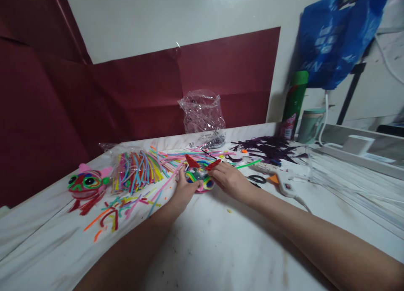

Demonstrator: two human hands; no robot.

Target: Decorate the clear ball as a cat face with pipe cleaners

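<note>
Between my hands is a colourful pipe-cleaner animal head (200,173) with two pointed red ears and blue, yellow and green rings on its face. My left hand (186,189) grips its left side, the thumb lying across the front. At the upper right, the fingers of my right hand (229,179) are closed on the red ear (213,164); their tips partly cover it. Beyond them a green pipe cleaner (249,164) sticks out to the right. My hands hide parts of the head's sides.
A finished-looking pink animal head (86,183) sits at left. Nearby lie a bag of pipe cleaners (137,171) and cut scraps (113,217). At right are black-handled scissors (257,179), a glue gun (274,179), a power strip (286,189) and dark purple strands (268,150).
</note>
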